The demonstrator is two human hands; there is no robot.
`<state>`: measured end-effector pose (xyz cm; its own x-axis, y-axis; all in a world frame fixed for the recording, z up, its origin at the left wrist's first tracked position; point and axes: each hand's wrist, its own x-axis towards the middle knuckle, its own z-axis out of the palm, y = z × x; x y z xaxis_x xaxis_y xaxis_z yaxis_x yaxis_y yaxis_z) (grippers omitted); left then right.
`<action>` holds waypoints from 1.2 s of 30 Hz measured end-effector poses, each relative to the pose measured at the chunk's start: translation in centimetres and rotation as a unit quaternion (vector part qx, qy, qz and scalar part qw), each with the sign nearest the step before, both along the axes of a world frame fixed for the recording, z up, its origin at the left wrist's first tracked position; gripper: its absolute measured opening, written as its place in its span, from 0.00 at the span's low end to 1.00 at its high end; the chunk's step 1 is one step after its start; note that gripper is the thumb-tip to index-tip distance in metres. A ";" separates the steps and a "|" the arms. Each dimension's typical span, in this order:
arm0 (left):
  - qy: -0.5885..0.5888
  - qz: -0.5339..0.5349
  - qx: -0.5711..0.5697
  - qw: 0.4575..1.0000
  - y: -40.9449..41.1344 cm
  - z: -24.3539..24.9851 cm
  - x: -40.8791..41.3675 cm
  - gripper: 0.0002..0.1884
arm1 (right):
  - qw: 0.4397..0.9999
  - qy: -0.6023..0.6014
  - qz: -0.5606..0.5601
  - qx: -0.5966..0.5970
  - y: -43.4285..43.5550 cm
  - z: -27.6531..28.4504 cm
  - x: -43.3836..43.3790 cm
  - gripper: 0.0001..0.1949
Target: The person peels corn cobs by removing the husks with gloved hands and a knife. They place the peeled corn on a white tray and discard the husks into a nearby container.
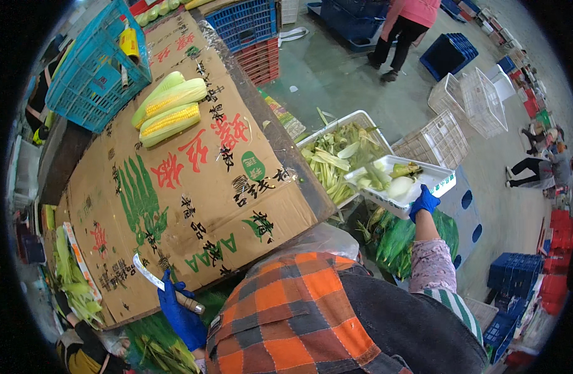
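My left hand (178,312), in a blue glove, grips a curved knife (148,275) by its wooden handle, beside the cardboard-covered table's near edge. The blade points up and left. In a blue glove too, my right hand (424,204) holds the rim of a white foam tray (436,180). Husk pieces (374,176) and a pale, rounded vegetable piece (400,186) lie in the tray, which is tilted over a white crate (377,122) full of corn husks (333,159). Three partly husked corn cobs (169,124) rest on the printed cardboard (197,187), apart from both hands.
A turquoise basket (92,84) holding a yellow roll stands at the table's far left. Below the tray is a green mesh sack (398,243). White crates (431,140) and blue crates (515,271) stand on the floor. A person in pink (403,32) is farther off; another (87,346) is at lower left.
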<state>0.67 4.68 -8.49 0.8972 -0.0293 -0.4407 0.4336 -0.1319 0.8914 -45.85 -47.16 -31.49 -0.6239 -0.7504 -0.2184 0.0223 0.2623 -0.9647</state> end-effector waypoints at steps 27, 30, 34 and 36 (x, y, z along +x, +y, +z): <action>0.036 -0.031 0.062 0.997 -0.2 -1.0 -0.9 0.21 | 0.754 0.583 0.293 0.075 -3.5 8.4 13.2 0.40; 0.057 -0.019 0.059 0.996 -0.7 -0.7 -1.2 0.21 | 0.769 0.566 0.292 0.054 -3.9 8.6 12.8 0.41; 0.110 0.024 0.043 0.993 -0.7 -2.1 -1.4 0.21 | 0.782 0.566 0.261 -0.014 -6.2 5.7 9.0 0.36; 0.090 0.006 -0.046 0.995 -0.5 -2.1 -2.2 0.21 | 0.871 0.405 0.276 -0.041 -9.4 3.1 3.6 0.28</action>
<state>-1.58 4.15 -10.57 0.8048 -0.0671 -0.5897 0.5877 -0.0481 0.8076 -42.27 -56.59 -28.41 -0.0885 -0.9769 0.1945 -0.7815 -0.0530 -0.6217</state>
